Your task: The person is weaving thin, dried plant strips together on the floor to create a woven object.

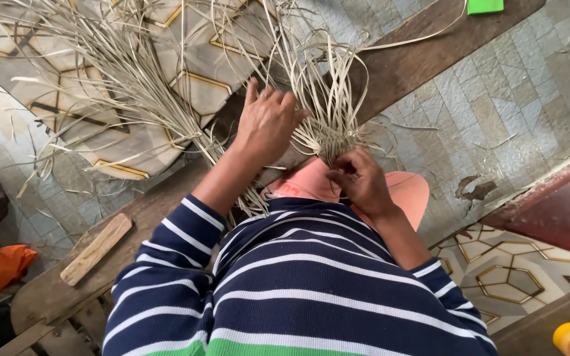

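the right hand's [363,181] fingers [346,177] pinch the tied root of the pale reed strips [328,135] over the pink stool [409,191], and the left hand [266,122] is spread open, flat on the strands. a pinch that small could slip and let the bunch fan apart, and loose ends already spill off the wooden plank [404,62] onto the patterned floor mat [199,66], with freer room toward the tiled floor [529,92] on the right.

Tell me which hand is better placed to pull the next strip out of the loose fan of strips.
Left, probably. The left hand lies open on the loose pale strips that fan out to that side. The right hand is closed, pinching the gathered bundle where the strips meet, over the pink stool.
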